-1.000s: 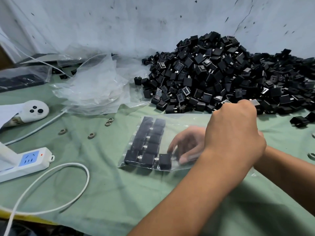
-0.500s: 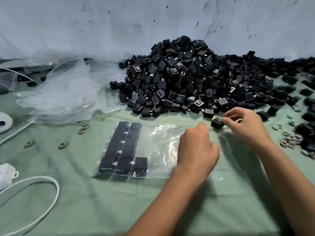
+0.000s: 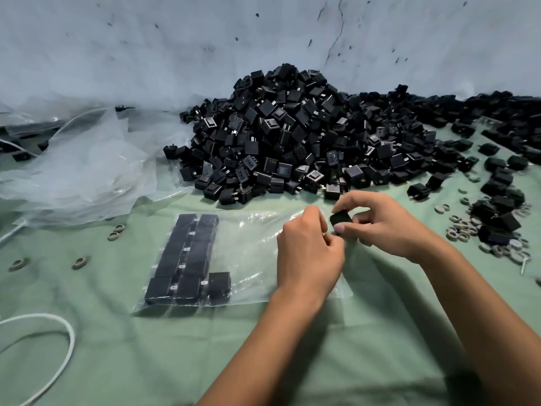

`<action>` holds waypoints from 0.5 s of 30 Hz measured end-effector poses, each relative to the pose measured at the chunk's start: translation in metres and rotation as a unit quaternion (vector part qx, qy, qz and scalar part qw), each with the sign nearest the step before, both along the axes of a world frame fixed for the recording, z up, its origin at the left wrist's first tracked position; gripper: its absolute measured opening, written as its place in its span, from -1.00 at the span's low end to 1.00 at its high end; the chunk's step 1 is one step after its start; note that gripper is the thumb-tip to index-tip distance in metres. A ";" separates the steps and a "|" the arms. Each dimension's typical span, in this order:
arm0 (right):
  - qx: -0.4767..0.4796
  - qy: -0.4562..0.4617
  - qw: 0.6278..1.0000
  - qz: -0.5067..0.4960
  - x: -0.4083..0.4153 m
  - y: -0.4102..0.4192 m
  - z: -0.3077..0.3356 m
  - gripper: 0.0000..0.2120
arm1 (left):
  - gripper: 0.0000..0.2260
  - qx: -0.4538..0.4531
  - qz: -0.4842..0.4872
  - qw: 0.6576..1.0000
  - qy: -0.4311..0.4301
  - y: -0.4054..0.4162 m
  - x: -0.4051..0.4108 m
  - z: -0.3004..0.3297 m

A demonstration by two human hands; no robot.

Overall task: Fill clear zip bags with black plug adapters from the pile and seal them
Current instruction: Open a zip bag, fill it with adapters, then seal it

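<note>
Square black plug held at the mouth of the clear crinkled bag (image 3: 251, 253)

The right hand (image 3: 380, 227) fingers pinch a boxy plug (image 3: 340, 218), now carried from the pile (image 3: 307, 142); the left hand (image 3: 307, 253) fingers pinch the thin bag edge.

The right hand (image 3: 389, 227) pinches a black adapter (image 3: 340, 218) between its fingertips, just beside the left hand (image 3: 310, 250), whose curled fingers grip the clear zip bag (image 3: 257, 259) at its open edge.

Black adapters (image 3: 307, 136) are seen heaped on a pale green worktop (image 3: 146, 361); a clear bag (image 3: 248, 259), white cable (image 3: 68, 344) and grey-speckled wall (image 3: 175, 39) are shown.
</note>
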State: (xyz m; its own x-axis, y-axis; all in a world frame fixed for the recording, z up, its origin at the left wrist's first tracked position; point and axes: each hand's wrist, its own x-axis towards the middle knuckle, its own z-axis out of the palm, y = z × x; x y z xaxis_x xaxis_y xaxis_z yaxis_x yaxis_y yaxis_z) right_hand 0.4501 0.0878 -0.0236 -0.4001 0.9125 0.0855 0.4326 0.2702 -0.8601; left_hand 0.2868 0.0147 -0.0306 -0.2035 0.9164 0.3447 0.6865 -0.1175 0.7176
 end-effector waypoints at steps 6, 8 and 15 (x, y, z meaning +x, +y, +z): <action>-0.098 0.041 0.987 0.117 -0.017 -0.011 -0.002 -0.82 | -0.89 0.037 0.009 0.999 0.007 -0.004 -0.001 0.017; -0.134 0.056 0.978 0.150 -0.024 -0.015 -0.002 -0.77 | -0.91 0.039 -0.001 0.999 0.011 -0.006 -0.003 0.022; -0.153 -0.017 0.977 0.147 -0.059 -0.017 0.008 -0.85 | -0.91 0.064 -0.016 0.997 0.039 -0.012 -0.008 0.040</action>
